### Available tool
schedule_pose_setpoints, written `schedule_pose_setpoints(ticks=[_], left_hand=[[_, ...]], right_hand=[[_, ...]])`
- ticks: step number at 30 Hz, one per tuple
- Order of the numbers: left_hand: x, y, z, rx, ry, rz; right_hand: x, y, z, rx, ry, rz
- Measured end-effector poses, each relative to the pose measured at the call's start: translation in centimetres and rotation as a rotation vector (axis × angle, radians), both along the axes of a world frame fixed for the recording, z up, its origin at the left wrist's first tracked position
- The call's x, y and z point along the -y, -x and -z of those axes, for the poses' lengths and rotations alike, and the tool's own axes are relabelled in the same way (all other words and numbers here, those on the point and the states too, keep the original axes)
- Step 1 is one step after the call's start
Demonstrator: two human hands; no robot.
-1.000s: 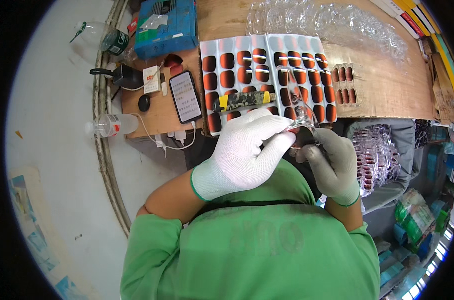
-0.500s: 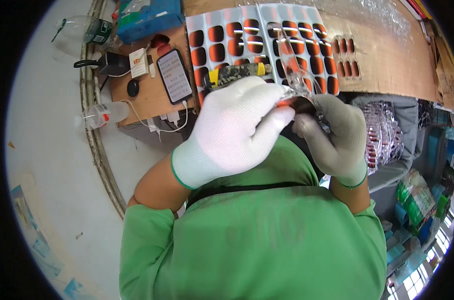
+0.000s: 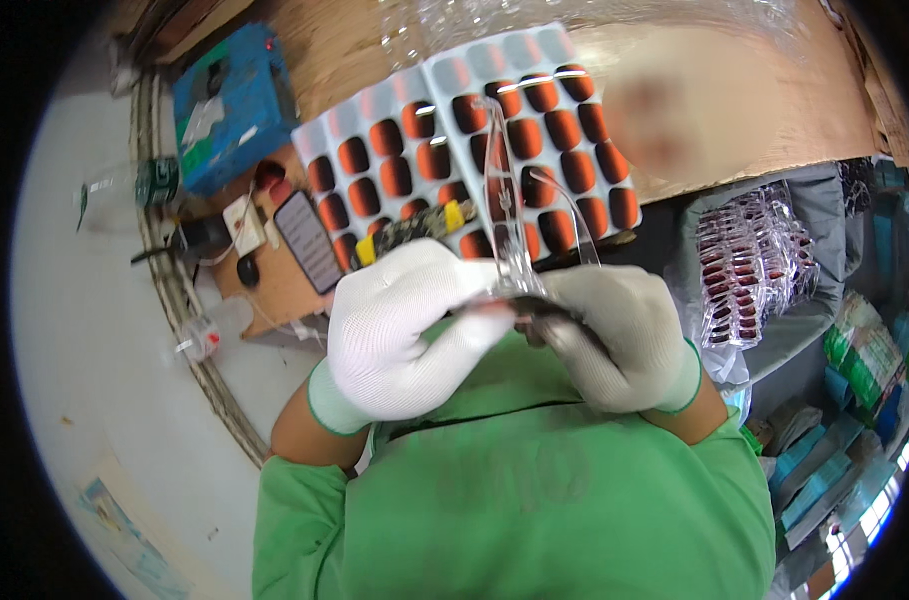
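Observation:
Both my hands, in white knit gloves, hold a pair of clear-framed sunglasses with a dark lens in front of my chest. The temples point away from me, above the gloves. My left hand pinches the left side of the front between thumb and fingers. My right hand is closed on the right side, and its fingertips are partly hidden. Beyond the hands lies a white sheet bearing rows of dark-to-orange lenses. A tool with a camouflage-patterned handle and yellow bands rests on its near edge.
At the left are a blue box, a phone, a cigarette-sized box and a plastic bottle. A grey-lined bin at the right holds many stacked glasses. Clear plastic film lies along the far side.
The view has shifted and tilted. Both hands hold the glasses lower in view, nearer my body, and the temples now show more upright above them.

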State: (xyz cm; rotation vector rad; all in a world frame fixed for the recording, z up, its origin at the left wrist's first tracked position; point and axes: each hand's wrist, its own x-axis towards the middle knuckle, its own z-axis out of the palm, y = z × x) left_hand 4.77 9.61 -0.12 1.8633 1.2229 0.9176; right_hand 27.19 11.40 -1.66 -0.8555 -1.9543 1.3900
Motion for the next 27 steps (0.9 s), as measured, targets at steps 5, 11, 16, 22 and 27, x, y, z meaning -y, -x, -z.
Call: schedule_pose_setpoints(ticks=[5,11,16,22,27], left_hand=[[-12.7,3.1,6.2,-0.080,0.142,-0.402],[-29.6,12.2,19.0,0.075,0.872,-0.552],[-27.9,12.4,17.7,0.353,0.814,-0.671],[-23.3,11.2,10.3,0.376,0.328,-0.804],[-12.9,4.3,6.7,0.293,0.030,-0.718]], right_hand=[[-7.7,-7.0,2.7,0.576,-0.165,0.598],[-16.9,-15.8,18.5,1.062,-0.316,0.594],[-15.8,-15.7,19.8,0.852,-0.253,0.637],[-15.1,-4.2,9.9,0.689,-0.443,0.581],[-13.2,6.3,9.3,0.775,-0.393,0.222]])
